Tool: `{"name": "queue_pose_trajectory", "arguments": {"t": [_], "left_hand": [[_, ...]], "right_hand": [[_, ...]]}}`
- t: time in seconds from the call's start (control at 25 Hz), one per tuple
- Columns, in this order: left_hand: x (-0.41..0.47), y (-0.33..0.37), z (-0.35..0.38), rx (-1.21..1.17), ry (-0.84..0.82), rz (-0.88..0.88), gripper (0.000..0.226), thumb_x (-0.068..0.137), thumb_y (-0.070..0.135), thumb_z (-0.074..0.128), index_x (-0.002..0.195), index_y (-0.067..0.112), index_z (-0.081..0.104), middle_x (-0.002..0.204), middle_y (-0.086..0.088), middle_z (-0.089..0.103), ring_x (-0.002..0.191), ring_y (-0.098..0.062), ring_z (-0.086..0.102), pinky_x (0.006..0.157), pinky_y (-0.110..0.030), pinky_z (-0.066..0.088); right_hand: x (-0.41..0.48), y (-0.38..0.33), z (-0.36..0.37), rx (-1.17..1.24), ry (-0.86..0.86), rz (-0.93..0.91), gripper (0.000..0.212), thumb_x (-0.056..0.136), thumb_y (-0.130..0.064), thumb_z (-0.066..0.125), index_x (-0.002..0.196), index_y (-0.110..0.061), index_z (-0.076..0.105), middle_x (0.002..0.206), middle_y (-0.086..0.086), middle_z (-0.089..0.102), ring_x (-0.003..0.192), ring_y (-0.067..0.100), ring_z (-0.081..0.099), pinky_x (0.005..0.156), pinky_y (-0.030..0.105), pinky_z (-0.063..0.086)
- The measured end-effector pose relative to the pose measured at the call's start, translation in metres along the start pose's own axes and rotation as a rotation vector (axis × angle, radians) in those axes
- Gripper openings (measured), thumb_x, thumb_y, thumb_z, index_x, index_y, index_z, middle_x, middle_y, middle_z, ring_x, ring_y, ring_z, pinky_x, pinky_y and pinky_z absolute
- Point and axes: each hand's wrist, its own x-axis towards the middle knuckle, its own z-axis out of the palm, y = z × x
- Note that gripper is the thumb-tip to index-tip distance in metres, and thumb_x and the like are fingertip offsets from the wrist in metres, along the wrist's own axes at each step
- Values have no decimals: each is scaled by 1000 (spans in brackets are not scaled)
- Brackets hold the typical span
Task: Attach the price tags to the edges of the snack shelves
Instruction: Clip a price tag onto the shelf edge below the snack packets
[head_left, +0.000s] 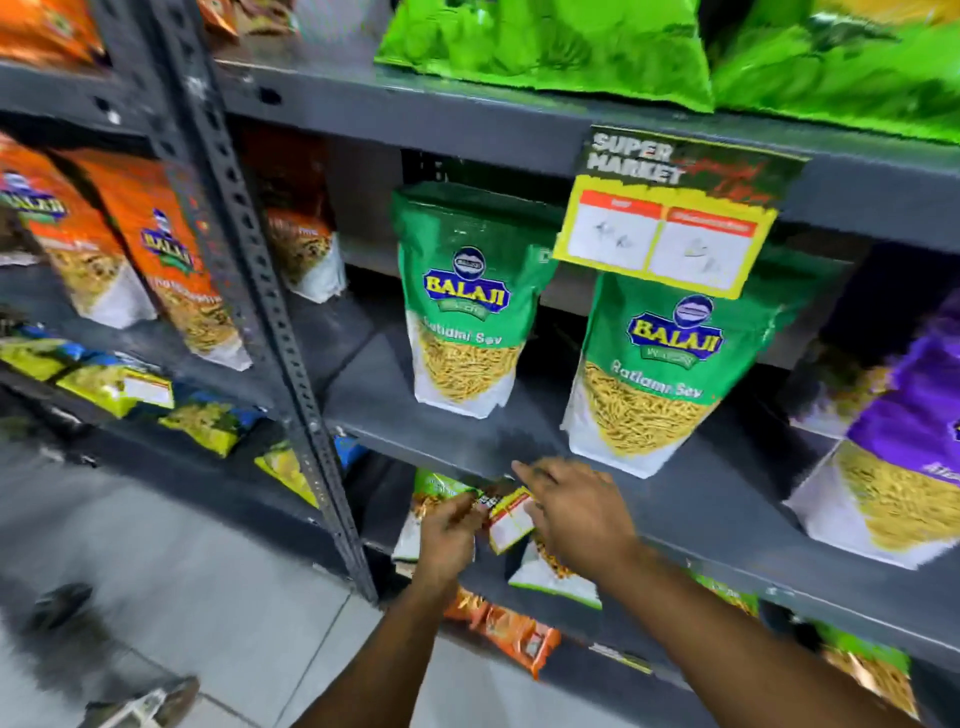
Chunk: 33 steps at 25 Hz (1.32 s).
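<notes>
You are partway through: one price tag (670, 218) already hangs from the edge of the upper shelf (467, 119), yellow-bordered with two white panels under a dark "SUPER MARKET" header, and it dangles in front of the top of the right green Ratlami Sev pouch (649, 374). The tag in hand (511, 522) is not fixed yet; it sits at the front edge of the middle shelf (701, 514), just below the lip, tilted, between your two hands. Your left hand (449, 535) pinches the tag's dark upper end with curled fingers. Your right hand (576, 512) has its fingers spread and bent over the tag's right side, index finger reaching toward the shelf lip; the blur makes it hard to say whether it grips the tag or only steadies it. What I judge is left: seating this tag on the middle edge, then the lower edges, where no tag of this kind shows clearly. As for the shelves' contents, the middle one carries two standing green pouches, the left green pouch (462, 312) set further back, and purple bags (904, 441) to the right. Bright green bags (545, 47) lie on the top shelf. The neighbouring bay holds orange Balaji packs (156, 249), with yellow packets (119, 384) beneath.
</notes>
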Motion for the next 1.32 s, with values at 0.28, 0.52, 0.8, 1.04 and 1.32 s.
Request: {"name": "queue_pose_trajectory", "arguments": {"t": [0.28,0.52,0.8,1.04,1.32], "left_hand": [[-3,-2,-27,99,3,170,19,84,-1,66,73,14,69,75,-11,68,74,-22,61,75,-47,54],[2,29,-59,1101,-10,946,11,84,28,65,73,23,66,137,-10,53,134,-35,36,106,-47,31],[20,52,-34,1309,-241,1060,16,78,16,73,71,22,60,141,-11,50,135,-30,38,107,-51,38],[16,51,-27,1379,-295,1064,20,68,14,80,76,23,64,130,-12,60,125,-30,51,100,-51,41],[13,57,-20,1271,-245,1109,17,68,13,80,71,22,66,116,-12,69,112,-30,62,90,-48,50]], "right_hand": [[27,-15,6,-72,84,5,20,85,-41,55,90,-26,67,93,-4,63,93,25,59,81,35,39],[-15,-16,43,83,145,224,11,68,-30,76,61,-29,68,128,3,53,130,33,39,108,61,17],[-19,-3,50,50,81,282,12,83,-31,60,73,-26,65,146,-5,43,139,23,31,110,52,23],[-30,0,49,95,72,335,5,80,-18,63,81,-22,67,147,-4,42,139,19,31,112,47,22],[-31,6,43,206,138,396,15,92,-28,49,88,-23,63,143,-9,47,139,11,28,115,41,20]]}}
